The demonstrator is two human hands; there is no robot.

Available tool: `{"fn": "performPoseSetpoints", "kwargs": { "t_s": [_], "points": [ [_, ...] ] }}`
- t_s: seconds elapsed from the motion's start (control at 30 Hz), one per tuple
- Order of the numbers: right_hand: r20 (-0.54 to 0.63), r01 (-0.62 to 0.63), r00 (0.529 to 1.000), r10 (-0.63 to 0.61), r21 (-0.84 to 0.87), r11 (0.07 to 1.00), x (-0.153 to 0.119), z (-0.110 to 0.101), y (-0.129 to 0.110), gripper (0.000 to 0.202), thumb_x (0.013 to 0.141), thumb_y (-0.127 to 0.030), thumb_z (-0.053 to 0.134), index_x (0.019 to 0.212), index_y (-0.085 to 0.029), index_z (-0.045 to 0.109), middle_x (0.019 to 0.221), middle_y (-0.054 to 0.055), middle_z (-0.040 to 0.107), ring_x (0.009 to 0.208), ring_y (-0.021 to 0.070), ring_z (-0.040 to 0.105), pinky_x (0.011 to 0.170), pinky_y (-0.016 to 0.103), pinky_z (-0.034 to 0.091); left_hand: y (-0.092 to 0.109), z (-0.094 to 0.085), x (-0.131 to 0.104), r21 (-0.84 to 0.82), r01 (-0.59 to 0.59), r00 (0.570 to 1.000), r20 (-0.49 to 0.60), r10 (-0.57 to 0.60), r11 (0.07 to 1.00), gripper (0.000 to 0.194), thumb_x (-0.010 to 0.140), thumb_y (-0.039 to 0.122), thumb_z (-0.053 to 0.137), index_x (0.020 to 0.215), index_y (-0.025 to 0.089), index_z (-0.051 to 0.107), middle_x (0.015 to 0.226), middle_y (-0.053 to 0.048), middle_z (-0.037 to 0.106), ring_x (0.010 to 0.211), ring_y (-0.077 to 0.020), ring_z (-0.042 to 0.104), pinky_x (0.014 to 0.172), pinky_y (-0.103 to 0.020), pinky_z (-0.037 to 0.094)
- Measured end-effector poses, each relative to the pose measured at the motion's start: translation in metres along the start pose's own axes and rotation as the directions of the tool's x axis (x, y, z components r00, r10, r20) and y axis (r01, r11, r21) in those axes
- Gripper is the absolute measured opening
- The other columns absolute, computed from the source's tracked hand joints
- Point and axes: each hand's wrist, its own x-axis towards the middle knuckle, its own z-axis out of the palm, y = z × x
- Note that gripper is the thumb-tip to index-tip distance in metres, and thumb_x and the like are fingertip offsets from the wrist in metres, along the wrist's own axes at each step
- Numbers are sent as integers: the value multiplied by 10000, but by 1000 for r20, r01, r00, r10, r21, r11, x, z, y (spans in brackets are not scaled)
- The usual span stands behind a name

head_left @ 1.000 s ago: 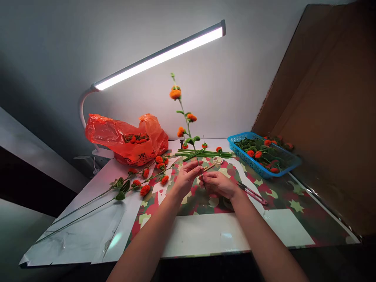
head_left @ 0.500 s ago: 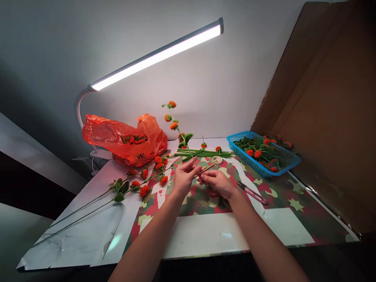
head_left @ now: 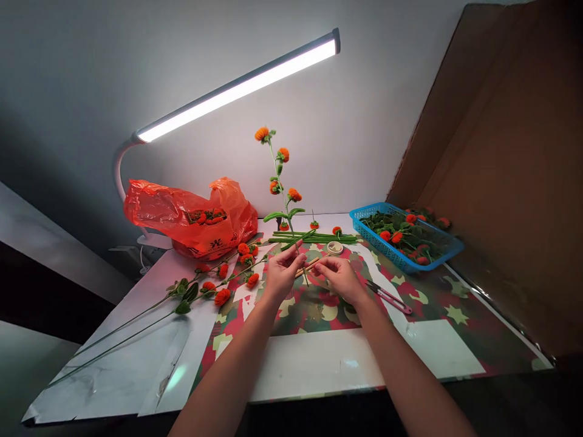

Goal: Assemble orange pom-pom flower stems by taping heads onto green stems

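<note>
Upright above the table stands an artificial flower stem (head_left: 280, 173) with several orange blooms and green leaves. My left hand (head_left: 283, 273) pinches its lower part between thumb and fingers, and the thin stem end pokes out below. My right hand (head_left: 339, 276) is closed in a pinch just to the right, apart from the stem; whatever it holds is too small to make out. Tan sticks (head_left: 308, 267) show between my hands. Behind them lie a bundle of green stems (head_left: 319, 237) and a roll of pale tape (head_left: 335, 247).
Finished flower stems (head_left: 182, 297) lie at left. A red plastic bag (head_left: 182, 224) with orange blooms stands behind them. At right are a blue basket (head_left: 410, 267) of flowers, pink-handled snips (head_left: 394, 300) and a cardboard panel (head_left: 492, 182). A lit lamp (head_left: 237, 88) hangs above.
The flower stem has turned more upright, its blooms now higher and facing differently. My right hand has moved slightly right, away from my left hand.
</note>
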Motion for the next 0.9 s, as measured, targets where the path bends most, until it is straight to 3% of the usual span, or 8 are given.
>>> {"fn": "performPoseSetpoints", "kwargs": {
  "t_s": [0.13, 0.3, 0.4, 0.53, 0.73, 0.83, 0.9],
  "points": [
    [-11, -12, 1000, 12, 3, 1000, -2, 10, 0, 292, 681, -379, 679, 872, -158, 665, 858, 79, 693, 783, 199, 637, 712, 327, 504, -3, 0, 0, -10, 20, 1000, -12, -21, 1000, 427, 627, 287, 750, 1030, 156, 692, 573, 46, 545, 549, -93, 552, 561, -229, 455],
    [-17, -13, 1000, 13, -33, 999, -3, 17, 2, 212, 664, -363, 680, 656, -153, 648, 636, 38, 648, 617, 155, 580, 623, 295, 471, -2, 1, 1, -4, 5, 999, -33, -5, 1000, 407, 627, 273, 751, 1015, 159, 698, 582, 46, 546, 537, -90, 549, 556, -230, 449],
    [66, -132, 990, 127, 73, 989, -3, 11, 0, 281, 657, -422, 686, 630, -146, 635, 573, 15, 594, 546, 124, 521, 511, 252, 404, 1, 0, 1, -55, 29, 1000, -5, -29, 998, 443, 638, 265, 749, 1065, 168, 677, 601, 44, 562, 564, -95, 568, 595, -241, 462],
    [237, -298, 940, 245, 225, 928, -5, 3, -4, 331, 620, -451, 732, 653, -139, 627, 613, 12, 580, 577, 111, 510, 483, 222, 352, 3, -2, -1, -229, 164, 985, 97, -145, 960, 502, 627, 270, 765, 1109, 184, 652, 662, 21, 613, 612, -98, 591, 659, -258, 481],
    [445, -378, 872, 204, 345, 859, -5, 0, -3, 301, 616, -406, 754, 648, -142, 613, 618, -16, 517, 563, 80, 466, 495, 207, 348, 5, -3, -4, -318, 290, 938, 282, -201, 903, 464, 660, 299, 749, 1106, 214, 653, 655, 12, 606, 607, -80, 560, 597, -207, 440],
    [420, -378, 879, 228, 320, 869, -4, 1, 0, 291, 619, -396, 748, 667, -144, 610, 586, -20, 510, 500, 75, 439, 425, 202, 294, 7, -2, -4, -275, 267, 937, 299, -182, 924, 454, 685, 320, 725, 1121, 220, 649, 717, -7, 623, 711, -107, 572, 659, -219, 446],
    [347, -356, 904, 249, 289, 889, -4, 3, 1, 277, 634, -396, 729, 688, -148, 617, 558, -30, 493, 448, 66, 398, 392, 207, 260, 7, -1, -2, -219, 206, 958, 242, -151, 954, 448, 681, 319, 725, 1113, 222, 656, 779, -12, 629, 749, -107, 562, 694, -219, 444]
  ]
}}
